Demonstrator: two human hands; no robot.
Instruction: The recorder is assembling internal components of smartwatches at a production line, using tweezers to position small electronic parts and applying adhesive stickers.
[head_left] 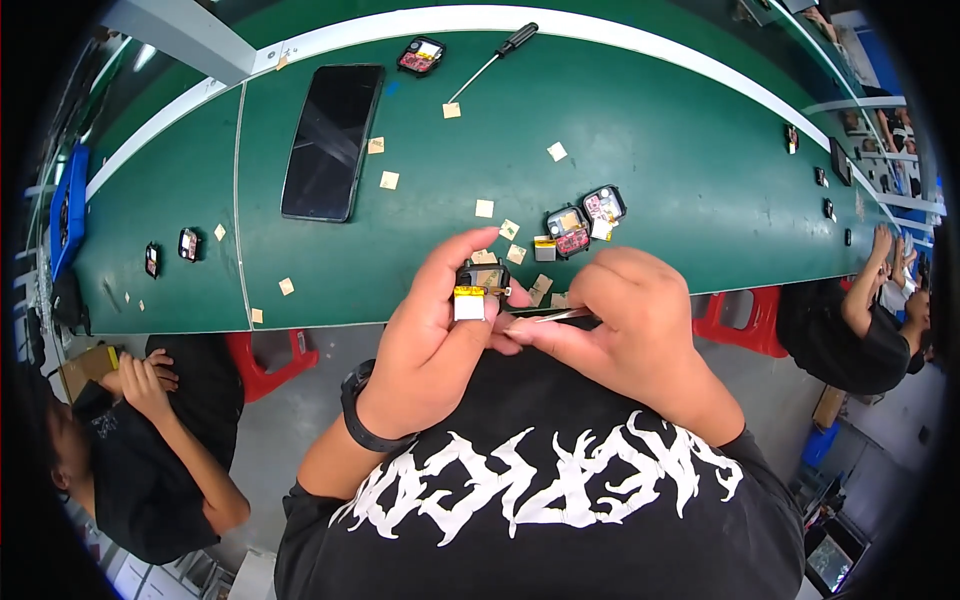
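Between the thumb and fingers of my left hand (425,335) is a small black watch case (487,274), tilted up above the table's near edge. A silver battery (469,305) with yellow tape hangs at its near side, and a small connector (507,291) shows at its right. My right hand (630,320), closed in a pinch just to the right, grips a thin metal tool (567,315). Most of that tool is covered by the fingers, so its exact kind is unclear. Beyond my hands, several open watch cases (568,222) lie clustered, with a loose-hanging battery (545,250) beside them.
Small beige paper squares (484,208) are scattered across the green table (680,160). A large black phone (332,143), a screwdriver (490,63) and another open case (421,56) lie farther back. Co-workers sit at left (150,450) and right (840,330), near red stools (742,320).
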